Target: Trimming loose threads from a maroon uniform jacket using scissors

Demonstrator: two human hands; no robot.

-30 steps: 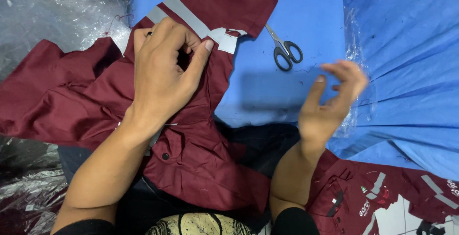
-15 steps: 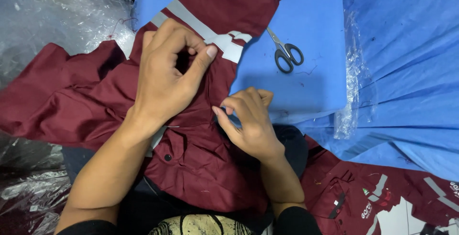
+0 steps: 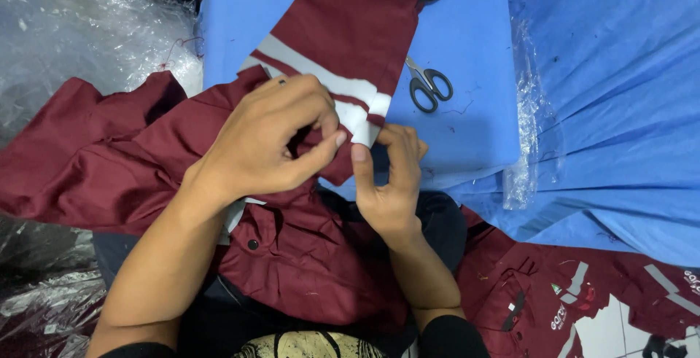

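1. The maroon garment (image 3: 131, 161) is spread across the left and centre of the frame, draped over the person's lap at the bottom centre, with one part (banded with a pale grey stripe) running up toward the top centre.
2. A blue cloth (image 3: 620, 110) is seen covering the right side of the frame, and a flat blue pad (image 3: 467, 125) lies upon it at the upper centre.
3. Crinkled clear plastic sheeting (image 3: 80, 30) is spread over the upper left of the frame.
4. A second maroon garment (image 3: 554, 292), bearing grey bands, is heaped at the lower right.
5. The left hand (image 3: 273, 143) is held at the centre of the frame, its fingers curled shut and its thumb pressed against a fold of the maroon garment, which is gripped there.
6. The right hand (image 3: 390, 176) is placed just right of centre, touching the left, its fingers closed on the garment's edge just below the grey stripe.
7. A pair of scissors (image 3: 426, 84) with black handles is lying on the blue pad, at the upper right of centre, apart from both hands.
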